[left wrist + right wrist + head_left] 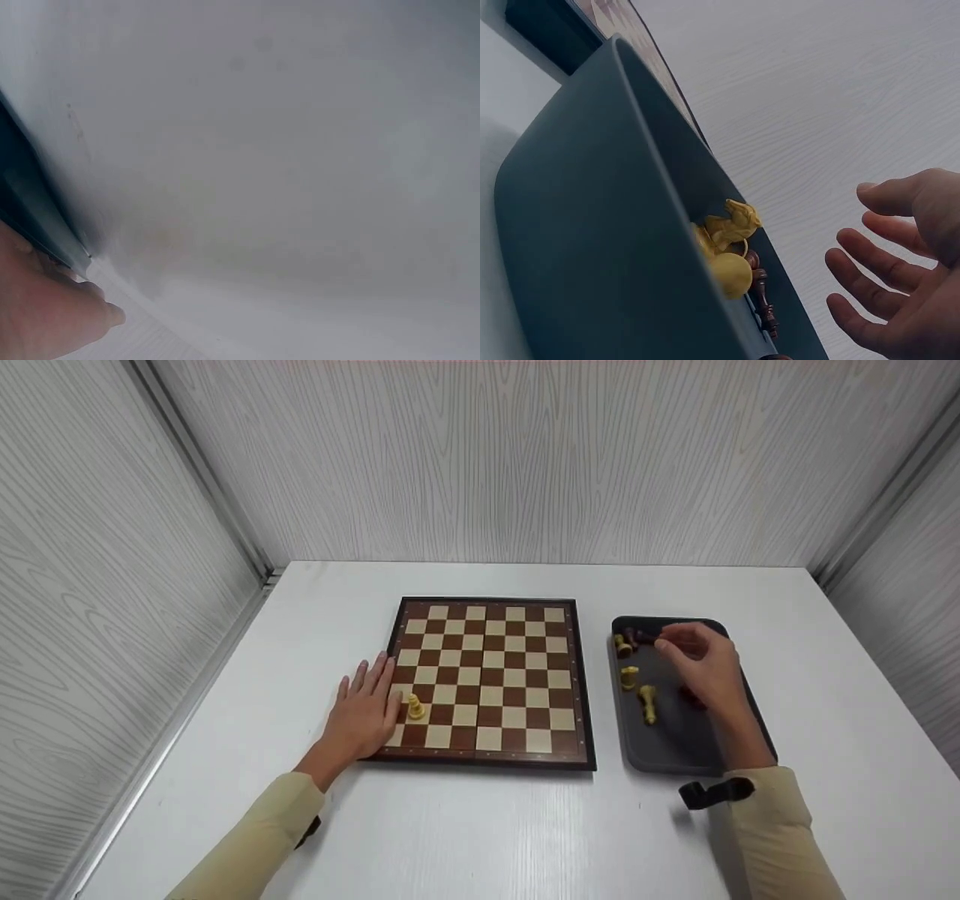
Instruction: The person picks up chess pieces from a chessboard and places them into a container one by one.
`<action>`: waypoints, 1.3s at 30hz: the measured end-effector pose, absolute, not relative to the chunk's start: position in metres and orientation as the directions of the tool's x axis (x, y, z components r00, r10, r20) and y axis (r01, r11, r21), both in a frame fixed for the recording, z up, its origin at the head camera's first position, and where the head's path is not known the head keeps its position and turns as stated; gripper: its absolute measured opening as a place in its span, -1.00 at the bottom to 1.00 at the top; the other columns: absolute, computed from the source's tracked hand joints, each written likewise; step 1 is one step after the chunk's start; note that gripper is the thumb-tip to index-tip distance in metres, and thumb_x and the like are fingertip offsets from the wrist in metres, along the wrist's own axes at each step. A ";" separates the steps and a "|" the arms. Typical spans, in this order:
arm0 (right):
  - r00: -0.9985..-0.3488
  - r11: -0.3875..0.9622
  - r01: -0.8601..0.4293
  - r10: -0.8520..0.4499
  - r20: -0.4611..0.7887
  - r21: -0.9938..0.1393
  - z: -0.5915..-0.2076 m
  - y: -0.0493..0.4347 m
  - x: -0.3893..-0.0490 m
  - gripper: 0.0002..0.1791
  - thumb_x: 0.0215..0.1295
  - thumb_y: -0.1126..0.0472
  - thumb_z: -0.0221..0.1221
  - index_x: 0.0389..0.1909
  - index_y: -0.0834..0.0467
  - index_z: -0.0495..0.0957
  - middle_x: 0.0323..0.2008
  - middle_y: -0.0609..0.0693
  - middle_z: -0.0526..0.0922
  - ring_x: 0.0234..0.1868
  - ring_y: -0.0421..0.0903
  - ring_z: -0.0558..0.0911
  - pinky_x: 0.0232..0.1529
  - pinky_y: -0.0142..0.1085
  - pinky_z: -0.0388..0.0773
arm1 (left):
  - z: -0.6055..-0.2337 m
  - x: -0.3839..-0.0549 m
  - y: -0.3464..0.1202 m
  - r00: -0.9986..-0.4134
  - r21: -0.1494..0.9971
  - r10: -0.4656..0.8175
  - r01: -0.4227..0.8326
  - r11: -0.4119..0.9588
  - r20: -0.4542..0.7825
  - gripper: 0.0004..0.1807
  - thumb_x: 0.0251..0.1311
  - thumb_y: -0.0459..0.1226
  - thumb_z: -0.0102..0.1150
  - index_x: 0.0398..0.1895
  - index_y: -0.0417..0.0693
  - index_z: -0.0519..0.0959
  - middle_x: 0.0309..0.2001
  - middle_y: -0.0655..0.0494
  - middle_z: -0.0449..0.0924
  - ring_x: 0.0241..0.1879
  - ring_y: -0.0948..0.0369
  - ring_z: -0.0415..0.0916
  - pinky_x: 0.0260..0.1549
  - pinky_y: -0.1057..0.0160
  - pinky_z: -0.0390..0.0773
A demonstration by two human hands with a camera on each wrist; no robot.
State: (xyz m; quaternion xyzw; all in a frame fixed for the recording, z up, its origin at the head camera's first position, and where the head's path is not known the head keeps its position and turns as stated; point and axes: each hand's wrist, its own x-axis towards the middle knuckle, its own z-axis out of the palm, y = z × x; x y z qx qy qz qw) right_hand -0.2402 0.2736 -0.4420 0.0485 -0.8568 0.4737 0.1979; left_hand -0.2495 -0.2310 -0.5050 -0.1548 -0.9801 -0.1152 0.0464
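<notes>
My left hand (362,715) lies along the left edge of the brown and cream chessboard (480,763), fingers extended. Near its thumb, a yellow chess piece (415,708) stands upright on the board. My right hand (699,661) is above the dark grey tray (660,769), its fingers loosely bent and apart. Nothing shows between its fingers in the right wrist view. Inside the tray lie a yellow knight (739,223), a long yellow chess piece (649,705) on its side and several others, some dark red. A dark red piece (646,637) lies close to my right fingertips.
A white table (480,825) carries the board and, to its right, the tray. White wood-grain panels (480,465) rise behind and on both sides. Black straps (716,793) circle the wrists over beige sleeves (772,825).
</notes>
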 end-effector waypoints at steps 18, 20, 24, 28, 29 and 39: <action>-0.911 0.505 -0.352 0.007 0.412 -0.788 -0.416 0.236 -0.223 -0.72 0.42 0.34 0.27 0.06 0.42 0.62 -0.04 0.26 0.72 -0.04 0.03 0.68 -0.05 -0.51 0.52 | -0.499 -0.251 -0.231 -0.953 0.219 0.287 0.301 0.928 0.094 -0.31 0.65 -0.03 -0.40 0.66 -0.19 -0.09 0.65 -0.12 -0.18 0.60 -0.20 -0.21 0.49 -0.28 -0.16; -0.909 0.508 -0.360 -0.004 0.416 -0.783 -0.427 0.237 -0.231 -0.72 0.41 0.31 0.29 0.05 0.38 0.63 -0.06 0.20 0.73 -0.06 0.00 0.69 -0.07 -0.49 0.55 | -0.499 -0.251 -0.230 -0.952 0.218 0.289 0.304 0.927 0.102 -0.31 0.65 -0.03 -0.38 0.66 -0.20 -0.07 0.65 -0.13 -0.16 0.60 -0.20 -0.20 0.48 -0.29 -0.14; -0.914 0.533 -0.355 -0.024 0.405 -0.768 -0.444 0.235 -0.241 -0.72 0.39 0.26 0.32 0.05 0.31 0.65 -0.10 0.11 0.75 -0.11 -0.06 0.68 -0.12 -0.48 0.56 | -0.501 -0.249 -0.229 -0.951 0.213 0.289 0.307 0.928 0.111 -0.31 0.64 -0.04 -0.33 0.65 -0.22 -0.05 0.65 -0.15 -0.14 0.59 -0.21 -0.17 0.48 -0.30 -0.12; -0.919 0.543 -0.359 -0.062 0.390 -0.759 -0.447 0.224 -0.240 -0.71 0.39 0.26 0.33 0.06 0.28 0.65 -0.09 0.09 0.74 -0.11 -0.08 0.68 -0.12 -0.52 0.54 | -0.503 -0.248 -0.229 -0.952 0.214 0.286 0.304 0.928 0.113 -0.31 0.64 -0.06 -0.32 0.65 -0.23 -0.04 0.64 -0.16 -0.13 0.59 -0.22 -0.16 0.47 -0.31 -0.11; -0.918 0.541 -0.364 -0.069 0.391 -0.758 -0.447 0.222 -0.240 -0.71 0.38 0.27 0.33 0.06 0.28 0.65 -0.09 0.08 0.74 -0.10 -0.08 0.68 -0.11 -0.51 0.55 | -0.503 -0.248 -0.229 -0.952 0.214 0.285 0.304 0.928 0.113 -0.31 0.63 -0.05 -0.32 0.65 -0.23 -0.04 0.64 -0.16 -0.13 0.59 -0.22 -0.16 0.47 -0.30 -0.11; -0.913 0.491 -0.395 -0.114 0.392 -0.776 -0.450 0.195 -0.243 -0.68 0.37 0.25 0.35 0.08 0.29 0.64 -0.08 0.09 0.74 -0.04 0.00 0.71 0.02 0.06 0.62 | -0.503 -0.248 -0.230 -0.956 0.205 0.278 0.293 0.934 0.096 -0.31 0.63 -0.04 -0.39 0.66 -0.20 -0.08 0.65 -0.14 -0.16 0.60 -0.20 -0.20 0.49 -0.29 -0.15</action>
